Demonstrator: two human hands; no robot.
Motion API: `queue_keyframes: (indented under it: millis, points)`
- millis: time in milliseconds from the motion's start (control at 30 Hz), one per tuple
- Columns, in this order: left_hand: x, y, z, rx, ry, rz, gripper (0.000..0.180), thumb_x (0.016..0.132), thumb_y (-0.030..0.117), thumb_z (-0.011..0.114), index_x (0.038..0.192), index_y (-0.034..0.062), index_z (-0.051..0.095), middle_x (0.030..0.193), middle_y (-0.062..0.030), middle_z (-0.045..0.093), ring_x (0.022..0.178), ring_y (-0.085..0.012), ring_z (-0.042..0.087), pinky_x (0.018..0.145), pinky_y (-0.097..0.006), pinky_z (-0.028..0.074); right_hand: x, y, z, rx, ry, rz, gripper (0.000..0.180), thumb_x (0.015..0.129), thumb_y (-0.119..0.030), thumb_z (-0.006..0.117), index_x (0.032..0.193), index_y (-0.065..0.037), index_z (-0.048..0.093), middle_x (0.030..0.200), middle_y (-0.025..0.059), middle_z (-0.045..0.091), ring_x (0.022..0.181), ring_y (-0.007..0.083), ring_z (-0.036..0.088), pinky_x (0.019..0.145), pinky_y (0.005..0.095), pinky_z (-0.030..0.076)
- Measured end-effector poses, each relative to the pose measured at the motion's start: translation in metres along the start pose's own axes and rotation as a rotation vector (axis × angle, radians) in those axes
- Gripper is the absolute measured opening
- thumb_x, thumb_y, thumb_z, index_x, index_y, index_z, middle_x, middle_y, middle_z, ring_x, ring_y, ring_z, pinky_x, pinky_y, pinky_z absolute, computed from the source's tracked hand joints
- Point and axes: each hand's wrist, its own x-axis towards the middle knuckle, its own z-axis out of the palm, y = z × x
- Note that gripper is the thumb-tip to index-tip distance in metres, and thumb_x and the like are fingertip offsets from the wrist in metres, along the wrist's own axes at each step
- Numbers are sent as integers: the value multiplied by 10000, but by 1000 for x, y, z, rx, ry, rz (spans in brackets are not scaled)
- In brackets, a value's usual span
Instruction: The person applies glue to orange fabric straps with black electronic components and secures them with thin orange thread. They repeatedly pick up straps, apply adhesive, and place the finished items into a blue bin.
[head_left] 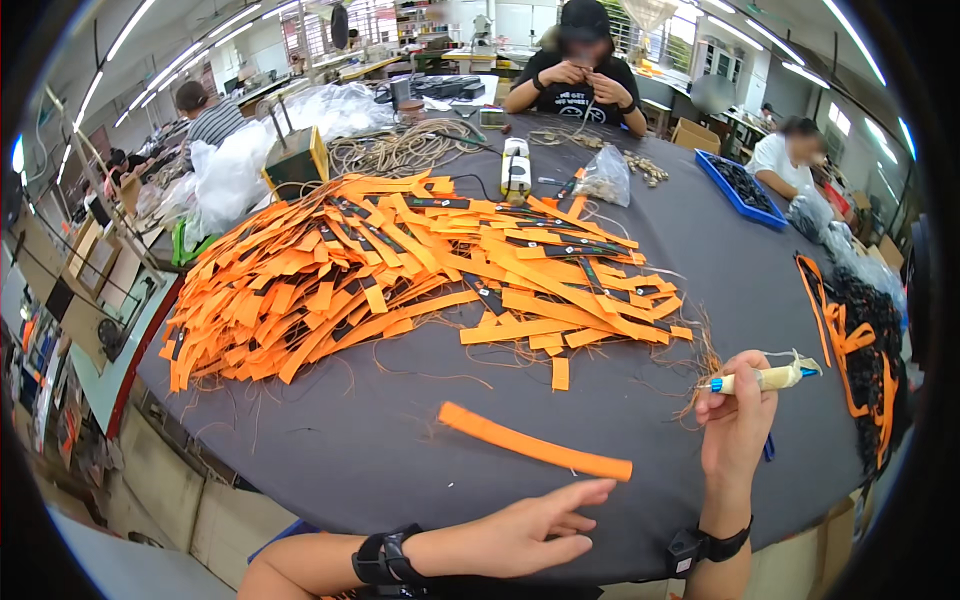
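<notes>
One loose orange webbing strip point(535, 443) lies flat and slightly curved in front of me, its left end frayed. My left hand point(525, 530) is just below the strip's right end, fingers stretched out and holding nothing. In my right hand point(735, 415), raised at the right, is a pen-like tool point(768, 380) wrapped in pale tape, with blue showing at both ends. Its thin tip points left, near a tangle of loose orange threads point(705, 350). Beyond the strip, a large heap of orange strips point(300, 290) with black labelled sections spreads over the dark table cover point(370, 450).
Coiled cord point(400, 150), a white-and-yellow device point(516, 168) and a clear plastic bag point(606, 178) stand behind the heap. A blue tray point(740, 188) and black-and-orange straps point(860, 350) are at the right. A person point(580, 75) works opposite; another point(795, 160) sits at the right.
</notes>
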Motion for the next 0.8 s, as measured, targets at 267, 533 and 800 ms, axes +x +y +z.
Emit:
queue_keyframes:
  millis: [267, 533, 800]
  points:
    - [-28, 44, -62, 1289, 318, 156, 313, 835, 108, 711, 1136, 52, 645, 1099, -121, 610, 1008, -313, 588, 869, -395, 503, 1, 3, -3, -11, -26, 16, 163, 997, -199, 563, 918, -61, 526, 640, 42, 564, 517, 120, 566, 453, 237, 445]
    - [-10, 40, -124, 1261, 178, 139, 310, 860, 124, 702, 1152, 48, 630, 1018, -111, 591, 958, -315, 606, 827, -390, 514, -15, 15, 14, 25, -158, 153, 132, 986, -161, 581, 938, -45, 539, 695, 50, 598, 571, 132, 611, 494, 250, 487]
    - [4, 43, -124, 1189, 119, 116, 287, 869, 151, 712, 1129, 58, 634, 969, -113, 582, 881, -316, 622, 777, -392, 521, -20, 48, 60, -79, -443, 533, 118, 968, -126, 639, 958, -29, 571, 762, 38, 629, 634, 82, 616, 542, 236, 504]
